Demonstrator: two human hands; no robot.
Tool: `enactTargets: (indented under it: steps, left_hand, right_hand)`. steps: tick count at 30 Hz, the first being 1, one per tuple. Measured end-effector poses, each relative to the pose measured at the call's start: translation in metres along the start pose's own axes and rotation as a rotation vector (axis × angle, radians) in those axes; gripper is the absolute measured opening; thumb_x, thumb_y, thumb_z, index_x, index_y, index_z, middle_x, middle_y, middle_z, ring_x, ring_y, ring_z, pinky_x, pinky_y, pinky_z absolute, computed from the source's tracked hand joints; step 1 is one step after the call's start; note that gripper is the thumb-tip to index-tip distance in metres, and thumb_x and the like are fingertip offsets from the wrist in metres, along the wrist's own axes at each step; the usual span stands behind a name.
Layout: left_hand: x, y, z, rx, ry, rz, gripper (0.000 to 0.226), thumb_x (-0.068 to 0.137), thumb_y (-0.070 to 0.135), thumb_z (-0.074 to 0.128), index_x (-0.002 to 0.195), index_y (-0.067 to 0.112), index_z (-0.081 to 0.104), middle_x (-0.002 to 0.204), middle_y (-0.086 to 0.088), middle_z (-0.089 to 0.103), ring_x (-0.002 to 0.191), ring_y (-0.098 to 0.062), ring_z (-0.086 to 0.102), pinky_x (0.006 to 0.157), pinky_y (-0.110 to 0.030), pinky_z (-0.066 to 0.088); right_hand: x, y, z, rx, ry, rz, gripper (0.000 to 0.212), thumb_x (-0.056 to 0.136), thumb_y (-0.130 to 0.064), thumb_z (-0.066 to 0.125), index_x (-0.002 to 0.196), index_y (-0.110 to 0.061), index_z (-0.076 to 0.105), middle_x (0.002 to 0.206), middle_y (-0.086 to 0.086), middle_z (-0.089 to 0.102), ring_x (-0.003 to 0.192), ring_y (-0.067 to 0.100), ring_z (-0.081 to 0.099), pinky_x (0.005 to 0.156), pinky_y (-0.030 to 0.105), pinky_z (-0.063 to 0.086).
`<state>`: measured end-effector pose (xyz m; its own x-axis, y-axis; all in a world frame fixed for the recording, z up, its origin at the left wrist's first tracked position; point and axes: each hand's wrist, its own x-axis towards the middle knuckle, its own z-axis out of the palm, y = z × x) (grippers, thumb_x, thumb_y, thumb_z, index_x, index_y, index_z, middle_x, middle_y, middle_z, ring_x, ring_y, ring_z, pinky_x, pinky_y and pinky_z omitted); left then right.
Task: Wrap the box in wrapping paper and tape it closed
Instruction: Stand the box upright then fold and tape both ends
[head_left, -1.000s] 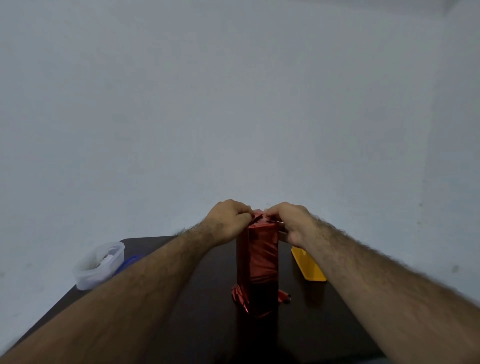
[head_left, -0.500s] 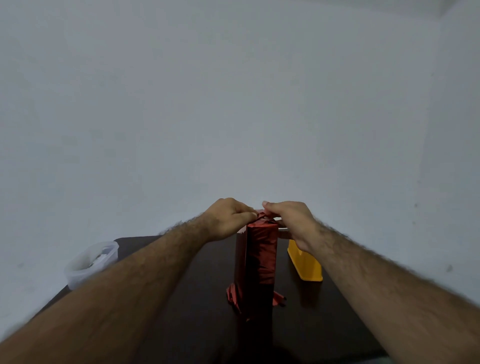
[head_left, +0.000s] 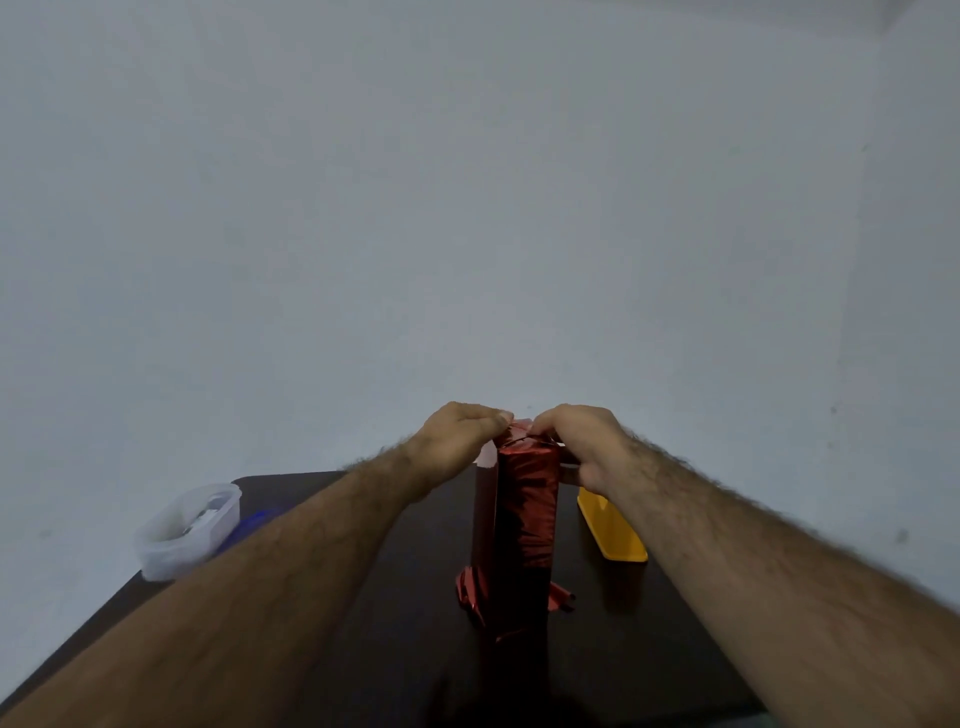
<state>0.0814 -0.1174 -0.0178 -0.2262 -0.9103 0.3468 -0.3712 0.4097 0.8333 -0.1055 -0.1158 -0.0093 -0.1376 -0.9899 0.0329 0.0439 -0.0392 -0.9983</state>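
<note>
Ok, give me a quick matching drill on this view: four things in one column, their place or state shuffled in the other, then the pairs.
Things:
1. wrapped box
2. yellow tray
3. clear plastic container
4. left hand

Places or states:
A. at the table's left edge
B. pinching red paper at the box top
C. standing upright mid-table
D. lying right of the box

Pairs: 1-C, 2-D, 3-A, 4-B

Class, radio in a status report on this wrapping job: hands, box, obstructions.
Left hand and right hand both pinching paper at top of box. Box upright on table, red-wrapped, bottom paper crumpled. Nothing in the way.
</note>
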Motion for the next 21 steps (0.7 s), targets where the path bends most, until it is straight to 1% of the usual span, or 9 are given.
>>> enactTargets:
  steps: [2,4,7,8,11,14,16,18,21]
  left_hand:
    - [-0.001,-0.004,0.006,-0.093,0.101,0.008,0.024,0.101,0.02,0.068,0.123,0.019,0.078,0.117,0.01,0.077,0.115,-0.006,0.068,0.081,-0.015,0.049]
    - [-0.001,-0.004,0.01,-0.156,0.148,0.008,0.022,0.095,0.01,0.073,0.113,0.018,0.082,0.112,0.006,0.079,0.114,-0.01,0.07,0.082,-0.014,0.051]
    - [0.0,-0.001,0.011,-0.145,0.145,0.009,0.029,0.091,0.006,0.072,0.085,0.031,0.086,0.113,0.011,0.075,0.119,-0.004,0.064,0.092,-0.018,0.047]
    - [0.0,0.001,0.01,-0.12,0.145,0.009,0.032,0.09,0.007,0.071,0.08,0.034,0.085,0.114,0.013,0.073,0.121,-0.003,0.062,0.096,-0.02,0.046]
    - [0.001,-0.001,0.009,-0.057,0.131,0.018,0.024,0.09,0.012,0.072,0.092,0.031,0.086,0.118,0.01,0.071,0.121,-0.002,0.061,0.098,-0.019,0.043]
    - [0.0,-0.004,0.005,-0.08,0.105,0.022,0.019,0.091,0.013,0.075,0.1,0.026,0.087,0.108,0.017,0.075,0.114,0.007,0.063,0.087,-0.009,0.045]
    - [0.001,-0.006,0.001,-0.104,0.09,0.018,0.018,0.09,0.012,0.078,0.102,0.022,0.087,0.094,0.023,0.077,0.1,0.015,0.066,0.077,-0.001,0.045]
    - [0.001,-0.004,-0.001,-0.105,0.069,0.015,0.015,0.089,0.014,0.082,0.103,0.02,0.086,0.092,0.02,0.08,0.092,0.014,0.069,0.07,0.002,0.046]
    - [0.003,0.002,-0.003,-0.07,0.034,-0.009,0.017,0.087,0.017,0.085,0.104,0.019,0.086,0.102,0.013,0.081,0.096,0.008,0.072,0.07,-0.001,0.049]
  right_hand:
    - [-0.001,0.001,0.002,0.026,0.014,0.006,0.015,0.077,0.006,0.073,0.087,-0.004,0.077,0.075,0.006,0.071,0.065,0.022,0.069,0.065,0.036,0.061]
    - [-0.001,0.002,0.003,0.051,0.021,0.007,0.015,0.077,0.007,0.072,0.087,-0.003,0.077,0.073,0.006,0.072,0.063,0.022,0.069,0.059,0.032,0.06]
    - [-0.001,0.002,0.004,0.063,0.022,-0.002,0.013,0.078,0.007,0.072,0.082,-0.005,0.077,0.063,0.001,0.074,0.064,0.02,0.069,0.059,0.031,0.059]
    - [-0.001,0.002,0.004,0.063,0.025,-0.006,0.013,0.079,0.007,0.072,0.081,-0.005,0.077,0.061,0.0,0.074,0.065,0.02,0.07,0.06,0.031,0.059]
    - [-0.001,0.002,0.003,0.064,0.02,-0.003,0.013,0.079,0.007,0.071,0.082,-0.004,0.077,0.058,-0.002,0.073,0.068,0.02,0.07,0.065,0.034,0.06]
    - [0.002,0.005,0.0,0.073,-0.015,0.017,0.012,0.081,0.004,0.073,0.086,-0.005,0.079,0.069,0.002,0.076,0.071,0.021,0.071,0.072,0.036,0.062]
    - [0.004,0.008,-0.002,0.07,-0.048,0.015,0.011,0.084,0.0,0.074,0.088,-0.008,0.081,0.076,0.002,0.076,0.073,0.019,0.07,0.075,0.036,0.061]
    - [0.004,0.011,-0.003,0.069,-0.068,-0.005,0.009,0.086,-0.003,0.076,0.089,-0.009,0.081,0.074,0.0,0.076,0.072,0.017,0.069,0.071,0.033,0.059]
    - [0.007,0.012,-0.004,0.073,-0.069,-0.016,0.009,0.086,-0.005,0.077,0.092,-0.009,0.082,0.075,-0.001,0.077,0.071,0.015,0.07,0.068,0.031,0.059]
